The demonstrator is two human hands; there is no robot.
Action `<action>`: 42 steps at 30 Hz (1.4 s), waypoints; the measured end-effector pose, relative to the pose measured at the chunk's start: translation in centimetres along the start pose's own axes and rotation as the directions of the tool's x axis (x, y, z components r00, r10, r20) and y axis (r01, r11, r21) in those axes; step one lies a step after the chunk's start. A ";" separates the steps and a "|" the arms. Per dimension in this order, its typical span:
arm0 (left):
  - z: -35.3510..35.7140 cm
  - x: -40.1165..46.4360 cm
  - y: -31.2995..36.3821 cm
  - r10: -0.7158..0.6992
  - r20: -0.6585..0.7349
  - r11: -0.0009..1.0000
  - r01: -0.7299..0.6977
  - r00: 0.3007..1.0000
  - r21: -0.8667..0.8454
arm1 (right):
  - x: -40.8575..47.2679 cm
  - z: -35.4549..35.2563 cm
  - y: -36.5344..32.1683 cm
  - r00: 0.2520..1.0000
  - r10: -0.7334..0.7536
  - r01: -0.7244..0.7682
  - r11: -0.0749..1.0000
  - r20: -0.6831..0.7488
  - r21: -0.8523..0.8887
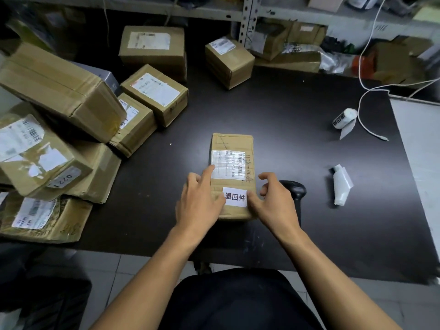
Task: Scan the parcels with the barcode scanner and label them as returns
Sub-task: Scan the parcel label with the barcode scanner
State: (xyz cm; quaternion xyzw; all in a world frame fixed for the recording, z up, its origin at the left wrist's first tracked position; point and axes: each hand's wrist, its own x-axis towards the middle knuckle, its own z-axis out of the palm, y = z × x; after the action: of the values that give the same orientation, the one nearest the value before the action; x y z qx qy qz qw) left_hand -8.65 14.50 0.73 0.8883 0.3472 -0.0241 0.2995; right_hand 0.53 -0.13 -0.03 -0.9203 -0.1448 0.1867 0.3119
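On the parcel (pixel 232 163), both thumbs press 1 sticker (pixel 235 197) (white).

A dark bench (pixel 297 139) carries a parcel (pixel 232 163) at centre, stacked boxes (pixel 59 129) at left, a scanner (pixel 294 189) beside the parcel, and a label roll (pixel 345 119), cable (pixel 371 132) and bottle (pixel 341 184) at right.

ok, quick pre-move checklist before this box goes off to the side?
1. Return sticker on the box: ok, near end of the top face.
2. Sticker pressed flat: cannot tell, left hand and right hand cover its edges.
3. Shipping label left uncovered: ok, sticker sits apart from it.
4. Scanner within reach: ok, on the table behind the right hand.
5. Sticker roll available: ok, far right.
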 end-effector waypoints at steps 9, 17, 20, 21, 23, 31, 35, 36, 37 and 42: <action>1.0 1.0 -3.3 0.151 0.250 0.832 0.013 0.956 -0.555 | -0.2 -0.3 1.2 0.953 -0.065 -0.024 0.956 0.295 0.291; 1.5 1.3 -4.2 0.235 0.373 0.851 -0.004 0.898 -0.525 | 0.3 -0.4 1.6 0.856 -0.083 -0.073 0.958 0.510 0.278; 1.5 0.3 -4.5 0.220 0.352 0.855 -0.007 0.910 -0.518 | -0.5 -0.6 1.5 0.838 -0.132 -0.031 0.957 0.530 0.288; 1.5 -0.2 -4.8 0.211 0.349 0.853 0.002 0.913 -0.522 | -0.9 -0.8 1.6 0.827 -0.154 -0.014 0.956 0.541 0.294; 1.5 -1.8 -5.3 0.184 0.333 0.845 0.024 0.925 -0.535 | -1.6 -1.1 1.7 0.798 -0.202 0.027 0.953 0.568 0.301; 2.1 -12.5 -5.9 -0.092 0.109 0.776 0.140 0.990 -0.615 | -3.9 -0.7 1.4 0.536 -0.443 0.281 0.896 0.719 0.343; 2.5 -19.3 -6.6 -0.265 0.025 0.722 0.216 0.964 -0.657 | -6.3 1.0 0.9 0.346 -0.499 0.354 0.854 0.794 0.382; 2.6 -21.1 -6.9 -0.310 0.006 0.707 0.234 0.951 -0.667 | -7.2 1.6 0.6 0.301 -0.506 0.359 0.846 0.809 0.396; 2.7 -22.7 -7.1 -0.350 -0.013 0.691 0.249 0.937 -0.679 | -8.1 2.2 0.2 0.258 -0.511 0.364 0.838 0.820 0.407; 2.7 -30.0 -9.4 -0.490 -0.105 0.611 0.255 0.865 -0.750 | -13.3 5.5 -2.0 0.058 -0.514 0.409 0.794 0.856 0.449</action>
State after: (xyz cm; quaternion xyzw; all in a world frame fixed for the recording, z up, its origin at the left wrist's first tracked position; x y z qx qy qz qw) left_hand -36.92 0.36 1.15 0.6000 0.5491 0.1849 0.5516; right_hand -13.97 -0.84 0.57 -0.4951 -0.5794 0.6023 0.2375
